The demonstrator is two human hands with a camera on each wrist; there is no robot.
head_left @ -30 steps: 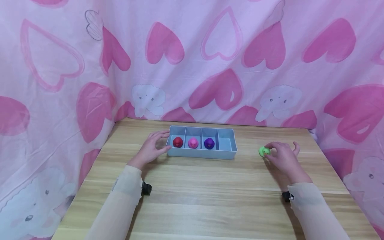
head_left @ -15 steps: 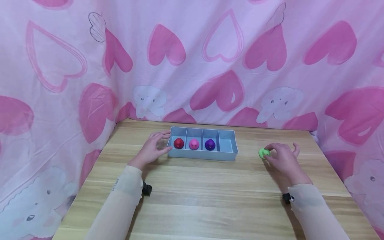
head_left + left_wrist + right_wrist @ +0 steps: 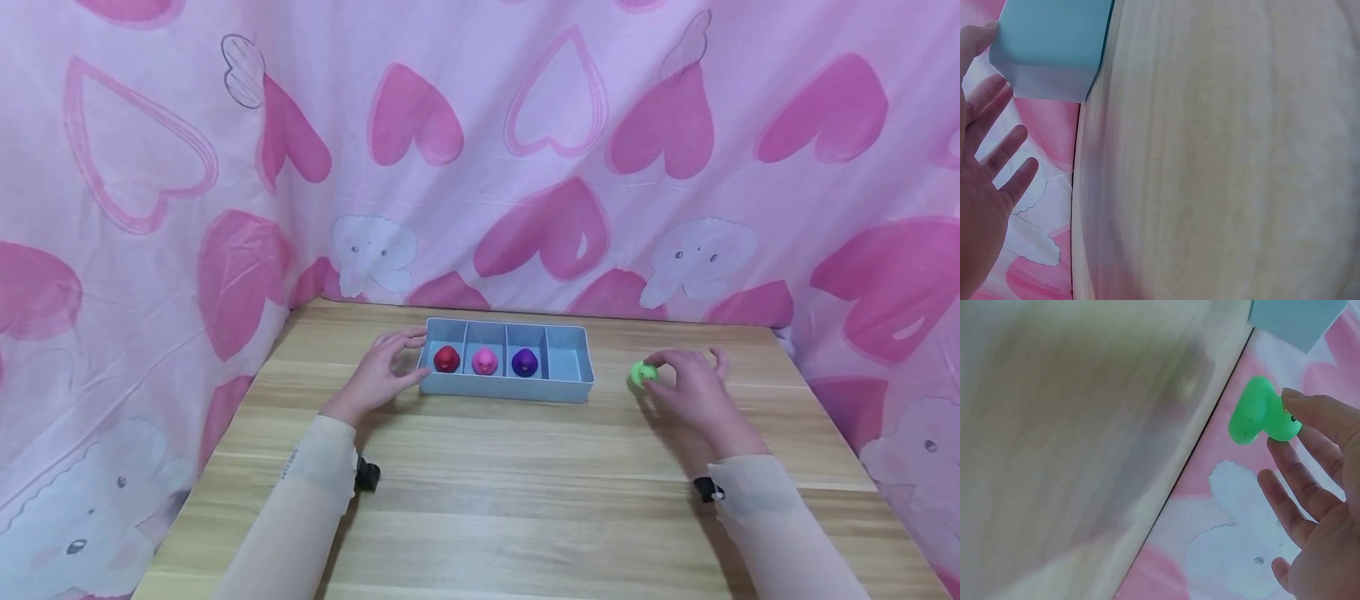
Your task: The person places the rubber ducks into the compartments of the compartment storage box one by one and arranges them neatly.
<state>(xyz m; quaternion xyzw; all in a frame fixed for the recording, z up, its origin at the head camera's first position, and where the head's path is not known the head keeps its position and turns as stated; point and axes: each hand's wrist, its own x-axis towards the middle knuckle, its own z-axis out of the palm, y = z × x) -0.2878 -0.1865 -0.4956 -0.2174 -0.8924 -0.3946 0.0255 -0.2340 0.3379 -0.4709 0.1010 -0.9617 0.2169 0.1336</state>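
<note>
In the head view my right hand (image 3: 693,392) pinches a small green rubber duck (image 3: 643,373) between thumb and fingers, right of the box. The right wrist view shows the thumb on the duck's (image 3: 1263,412) head and a finger beneath it; the other fingers are spread. My left hand (image 3: 378,375) holds the left end of a grey-blue divided box (image 3: 510,387), thumb at the front corner and fingers toward the back. From left to right, its compartments hold a red duck (image 3: 447,359), a pink duck (image 3: 484,361) and a purple duck (image 3: 525,362). The rightmost compartment (image 3: 567,358) is bare.
Box and hands are over a wood-grain table (image 3: 480,500). Behind it and along both sides hangs a pink curtain (image 3: 480,208) with hearts and white cartoon animals. A small black device (image 3: 367,474) sits at each wrist.
My right hand has moved slightly left toward the box with the green duck in its fingers. The left hand stays at the box, and the box and its ducks keep their places.
</note>
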